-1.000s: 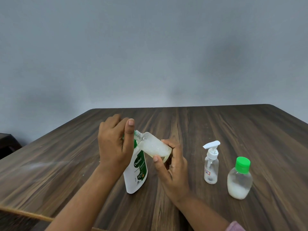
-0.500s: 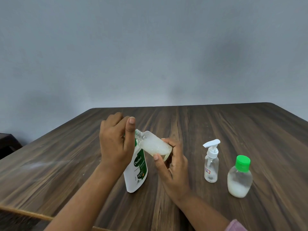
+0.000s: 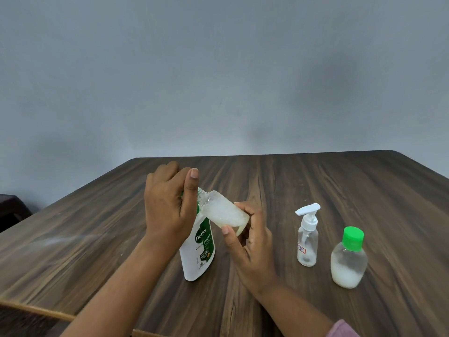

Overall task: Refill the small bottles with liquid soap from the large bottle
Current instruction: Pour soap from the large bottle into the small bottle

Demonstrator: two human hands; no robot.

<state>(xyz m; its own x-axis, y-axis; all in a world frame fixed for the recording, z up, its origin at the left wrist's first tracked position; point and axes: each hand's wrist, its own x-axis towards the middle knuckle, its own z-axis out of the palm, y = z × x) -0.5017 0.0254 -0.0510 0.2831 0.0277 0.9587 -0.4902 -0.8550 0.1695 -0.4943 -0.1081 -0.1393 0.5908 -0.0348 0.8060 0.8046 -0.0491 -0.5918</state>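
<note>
Holding steady is the word for the last second: almost nothing has shifted. Nearest, a pink sleeve (image 3: 342,329) edges the right forearm. The right hand (image 3: 250,242) still grips the small bottle (image 3: 223,212) by its base, thumb in front and fingers curled behind, tilted so that its uncapped neck meets the top of the large bottle (image 3: 200,249). The left hand (image 3: 167,205) stays curled over that top, thumb straight up, hiding the spout. The large bottle stands on the bench (image 3: 315,181) between the forearms.

Whitish soap fills much of the small bottle; I cannot tell whether any is flowing. With the pose unchanged, I judge that this fill is under way and probably close to done.

To the right, well apart from the hands, an almost empty pump bottle (image 3: 307,244) and a partly filled green-capped bottle (image 3: 348,266) stand upright, seemingly awaiting their turn.

The bench is dark wood grain. Behind it rises a plain grey wall (image 3: 218,81), with dark furniture (image 3: 12,210) at far left.
</note>
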